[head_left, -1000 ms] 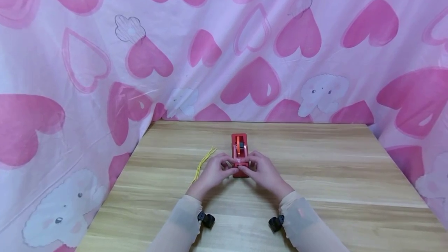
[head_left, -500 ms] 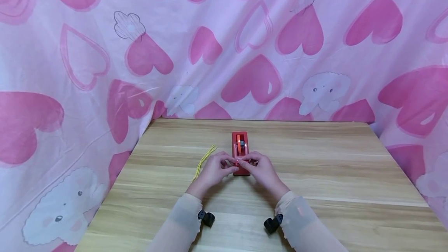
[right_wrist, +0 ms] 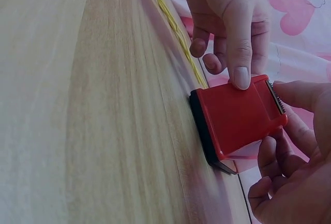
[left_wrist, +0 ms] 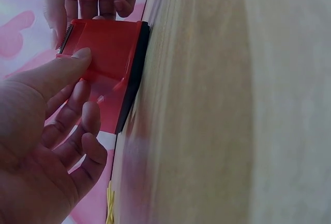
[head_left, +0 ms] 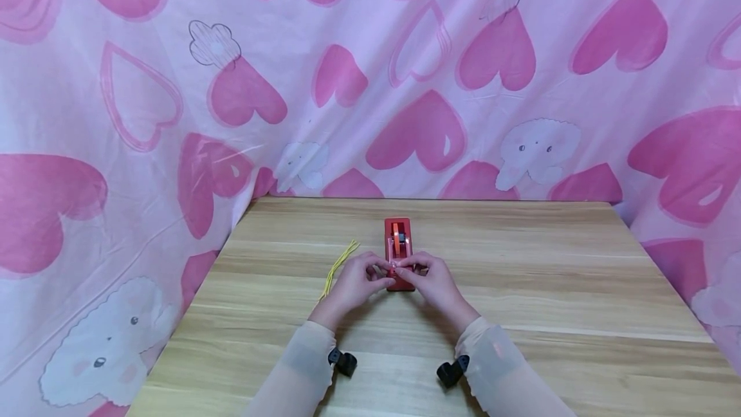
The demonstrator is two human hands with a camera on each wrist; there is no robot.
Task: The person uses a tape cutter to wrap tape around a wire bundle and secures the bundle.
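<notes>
A red tape dispenser (head_left: 398,250) with an orange roll stands mid-table on a black base. Both hands meet at its near, cutter end. My left hand (head_left: 375,273) lays its thumb on top of the dispenser (left_wrist: 106,74), with its fingers curled beside the red wall. My right hand (head_left: 413,270) has its thumb at the serrated cutter (right_wrist: 275,97) and its fingers curled against the side of the dispenser (right_wrist: 235,118). A pale, see-through strip shows at the dispenser's side between the fingers; whether it is tape I cannot tell.
A bunch of thin yellow strands (head_left: 338,264) lies on the wooden table (head_left: 521,288) just left of my left hand. Pink heart-print cloth (head_left: 370,82) hangs behind and along both sides of the table.
Both hands have drawn slightly closer together at the cutter end. The dispenser and the yellow strands have not moved.
</notes>
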